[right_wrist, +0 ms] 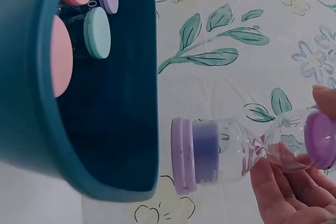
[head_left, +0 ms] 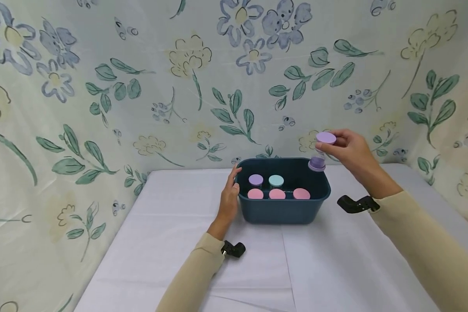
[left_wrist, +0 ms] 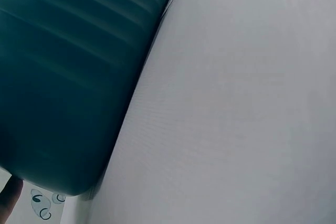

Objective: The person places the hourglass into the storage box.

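My right hand pinches a sand timer by its upper end, over the right end of a dark teal bin. The timer is clear with lilac caps and a narrow waist, and its purple sand sits in the lower bulb. It stands upright, its lower cap overlapping the bin's right rim in the head view. Against the bin's left end rests my left hand, fingers fairly straight along the wall and rim. Inside the bin stand other timers: a lilac-capped one, a mint-capped one and pink-capped ones along the near side.
The bin stands on a white-covered table, near its back edge. Behind it hangs a floral cloth, which also closes off the left and right sides. A small black device is strapped to each wrist.
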`<state>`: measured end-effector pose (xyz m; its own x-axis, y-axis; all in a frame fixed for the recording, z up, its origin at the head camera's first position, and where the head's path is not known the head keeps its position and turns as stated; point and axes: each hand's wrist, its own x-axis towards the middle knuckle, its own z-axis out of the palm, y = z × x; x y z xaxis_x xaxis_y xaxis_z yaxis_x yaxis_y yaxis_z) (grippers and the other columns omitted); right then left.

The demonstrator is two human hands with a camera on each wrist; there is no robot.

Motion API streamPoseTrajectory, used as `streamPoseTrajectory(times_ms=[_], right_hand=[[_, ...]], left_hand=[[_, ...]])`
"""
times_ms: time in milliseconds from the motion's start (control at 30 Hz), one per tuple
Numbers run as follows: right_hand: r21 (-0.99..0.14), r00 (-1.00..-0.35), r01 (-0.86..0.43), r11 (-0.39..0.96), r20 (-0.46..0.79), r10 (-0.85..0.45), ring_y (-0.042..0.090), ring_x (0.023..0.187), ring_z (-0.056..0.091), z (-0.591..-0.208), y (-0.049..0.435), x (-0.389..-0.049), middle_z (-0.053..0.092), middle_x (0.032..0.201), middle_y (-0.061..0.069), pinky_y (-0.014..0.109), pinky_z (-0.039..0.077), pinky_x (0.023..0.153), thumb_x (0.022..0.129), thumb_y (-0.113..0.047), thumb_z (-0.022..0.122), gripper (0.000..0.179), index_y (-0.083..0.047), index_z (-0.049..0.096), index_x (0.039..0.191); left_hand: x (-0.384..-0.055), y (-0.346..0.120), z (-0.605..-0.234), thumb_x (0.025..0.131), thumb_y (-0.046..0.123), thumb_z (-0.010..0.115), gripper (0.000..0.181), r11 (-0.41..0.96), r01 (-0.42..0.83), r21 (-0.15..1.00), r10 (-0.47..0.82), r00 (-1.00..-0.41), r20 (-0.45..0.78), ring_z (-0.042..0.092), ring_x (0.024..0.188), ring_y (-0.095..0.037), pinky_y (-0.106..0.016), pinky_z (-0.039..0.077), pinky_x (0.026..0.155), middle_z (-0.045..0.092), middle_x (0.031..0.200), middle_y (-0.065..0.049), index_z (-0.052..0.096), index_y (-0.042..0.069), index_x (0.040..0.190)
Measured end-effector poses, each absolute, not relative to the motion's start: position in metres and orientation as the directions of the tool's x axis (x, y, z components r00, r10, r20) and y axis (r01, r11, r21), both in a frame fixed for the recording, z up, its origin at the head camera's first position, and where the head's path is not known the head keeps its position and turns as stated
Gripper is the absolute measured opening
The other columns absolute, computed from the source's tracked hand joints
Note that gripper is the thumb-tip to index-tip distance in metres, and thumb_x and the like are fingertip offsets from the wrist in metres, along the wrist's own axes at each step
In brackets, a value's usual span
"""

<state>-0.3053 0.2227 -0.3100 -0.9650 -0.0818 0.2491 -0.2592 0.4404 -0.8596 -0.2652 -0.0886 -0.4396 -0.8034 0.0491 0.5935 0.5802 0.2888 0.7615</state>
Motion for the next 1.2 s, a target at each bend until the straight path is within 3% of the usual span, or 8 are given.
streamPoseTrajectory(times_ms=[333,733,1200], right_hand=[[-0.869,-0.967,-0.254,0.424,0.231,-0.104,0.036,0.124,0.050,-0.316,0.206,-0.315,0.051,0.136,0.021,0.059,0.034,0.105,0.082,-0.044,0.073,0.074,-0.003,0.040,0.134],[-0.817,-0.956,-0.292,0.498,0.260,-0.134,0.036,0.116,0.054,-0.332,0.199,-0.320,0.053,0.127,0.021,0.050,0.042,0.101,0.086,-0.039,0.070,0.065,0.001,0.045,0.131],[-0.784,-0.953,-0.302,0.542,0.259,-0.156,0.038,0.118,0.053,-0.353,0.197,-0.326,0.053,0.126,0.020,0.052,0.044,0.098,0.087,-0.035,0.070,0.057,-0.001,0.048,0.127]], left_hand=[[-0.272,-0.094,-0.443,0.097,0.014,0.027,0.052,0.302,0.565,0.768,0.042,-0.812,0.581,0.022,0.145,-0.031,-0.056,0.024,0.111,0.022,0.157,-0.018,0.033,-0.001,0.146],[-0.294,-0.095,-0.471,0.097,0.036,0.025,0.057,0.302,0.578,0.758,0.027,-0.800,0.599,0.020,0.146,-0.019,-0.055,0.023,0.112,0.023,0.159,-0.004,0.032,0.015,0.150],[-0.292,-0.092,-0.472,0.097,0.038,0.025,0.057,0.286,0.562,0.776,0.031,-0.815,0.578,0.019,0.146,-0.019,-0.056,0.022,0.112,0.022,0.159,-0.002,0.032,0.015,0.150]])
